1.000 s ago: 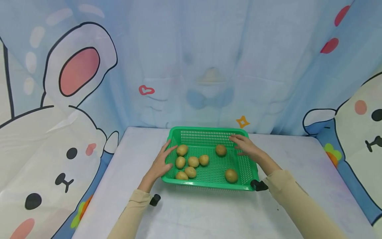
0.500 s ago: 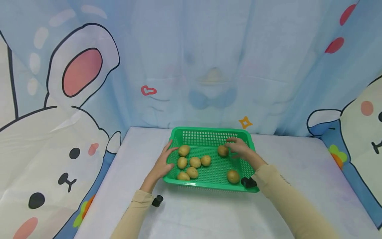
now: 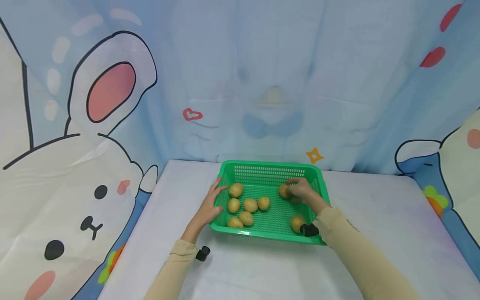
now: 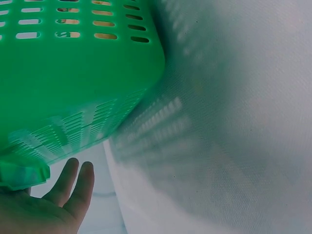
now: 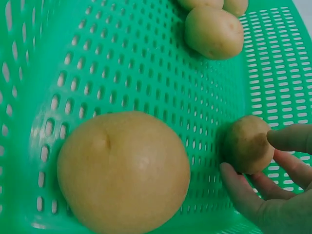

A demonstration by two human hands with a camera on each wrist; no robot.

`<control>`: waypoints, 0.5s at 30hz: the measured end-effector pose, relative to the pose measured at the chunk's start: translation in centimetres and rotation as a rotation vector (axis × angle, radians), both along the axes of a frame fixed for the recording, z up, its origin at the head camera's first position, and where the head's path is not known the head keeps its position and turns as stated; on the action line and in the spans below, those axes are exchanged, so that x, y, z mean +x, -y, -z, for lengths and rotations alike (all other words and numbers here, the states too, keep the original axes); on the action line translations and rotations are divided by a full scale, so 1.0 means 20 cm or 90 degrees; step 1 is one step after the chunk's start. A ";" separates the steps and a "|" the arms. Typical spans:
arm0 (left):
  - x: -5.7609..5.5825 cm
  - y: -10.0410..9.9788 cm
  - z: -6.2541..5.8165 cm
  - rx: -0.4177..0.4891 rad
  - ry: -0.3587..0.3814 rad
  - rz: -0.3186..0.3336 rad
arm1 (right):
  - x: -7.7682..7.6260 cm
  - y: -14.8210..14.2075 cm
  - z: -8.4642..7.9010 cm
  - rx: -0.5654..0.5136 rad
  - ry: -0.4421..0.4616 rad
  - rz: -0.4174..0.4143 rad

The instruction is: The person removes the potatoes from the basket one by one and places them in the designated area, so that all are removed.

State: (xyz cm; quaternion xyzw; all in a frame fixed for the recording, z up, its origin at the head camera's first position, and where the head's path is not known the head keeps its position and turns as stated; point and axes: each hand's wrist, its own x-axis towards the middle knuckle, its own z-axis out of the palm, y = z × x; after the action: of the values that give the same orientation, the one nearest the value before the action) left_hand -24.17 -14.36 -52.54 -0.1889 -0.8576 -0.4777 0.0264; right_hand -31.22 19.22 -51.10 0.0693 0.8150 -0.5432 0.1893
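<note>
This looked like a small curtained-off booth or staged set; what building held it could not be told. A pale blue fabric backdrop [image 3: 213, 54], hanging in soft vertical folds, closed the far side, printed with a red heart outline [image 3: 185, 114] and an orange four-pointed star [image 3: 318, 157]. A large white cartoon rabbit [image 3: 75, 183] filled the left side, and a whitish, plain-surfaced worktop [image 3: 262, 266] stood before the backdrop.
</note>
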 end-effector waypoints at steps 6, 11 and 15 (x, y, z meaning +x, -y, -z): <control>-0.01 -0.01 0.03 0.012 -0.002 -0.002 | 0.00 -0.01 0.00 0.027 -0.011 0.013; -0.01 -0.01 0.02 0.021 0.001 -0.002 | 0.00 0.00 0.00 0.034 -0.025 0.016; -0.01 0.00 0.01 0.021 0.005 -0.005 | 0.00 0.02 0.00 0.030 -0.025 0.015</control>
State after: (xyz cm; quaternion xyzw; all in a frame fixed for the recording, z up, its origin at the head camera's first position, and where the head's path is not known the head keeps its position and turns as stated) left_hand -24.29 -14.29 -52.71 -0.1835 -0.8504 -0.4924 0.0282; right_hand -31.27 18.87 -51.17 0.0729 0.8302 -0.5275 0.1652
